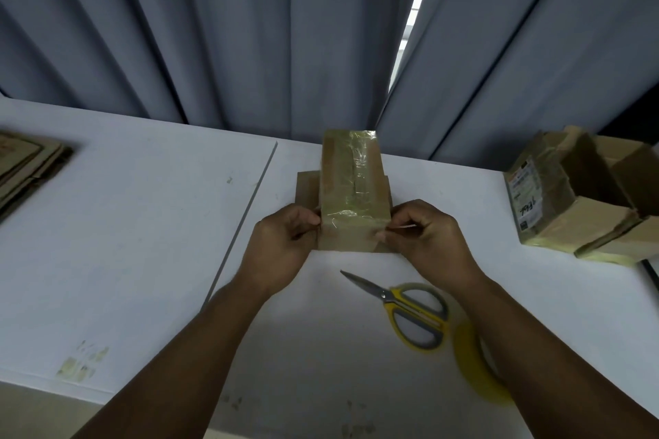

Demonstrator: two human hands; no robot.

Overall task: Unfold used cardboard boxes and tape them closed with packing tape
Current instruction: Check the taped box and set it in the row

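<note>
Our left hand and right hand pinch, it seems, the near corners of a small taped brown cardboard box.

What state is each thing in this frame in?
small box: upright, top taped over, side flaps out.
left hand: fingers pinch the small box's near left edge.
right hand: fingers pinch its near right edge.
scissors: closed, lying flat.
tape roll: on the table, partly hidden.
open boxes: tops open.
flattened cardboard: stacked flat.
</note>
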